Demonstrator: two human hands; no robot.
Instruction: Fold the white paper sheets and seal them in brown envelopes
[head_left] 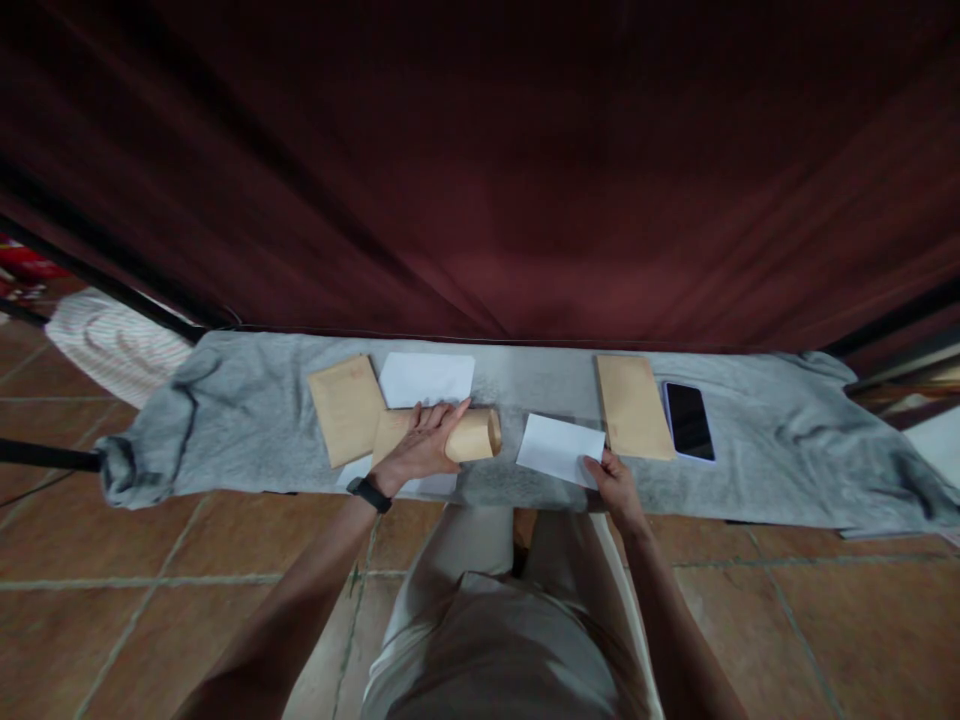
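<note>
My left hand lies over a brown paper envelope, thumb toward the right and fingers round its upper edge. The envelope's right end gapes in a rounded mouth. My right hand pinches the lower right corner of a white folded sheet or card. That sheet is a short way right of the gaping mouth, apart from it. Under the held envelope, white paper sticks out toward me. Just above my left hand is more white paper.
Another brown envelope lies at left. To the right are a brown envelope and a phone with a dark screen. A grey cloth covers the narrow surface, backed by a dark red curtain. Tiled floor lies below.
</note>
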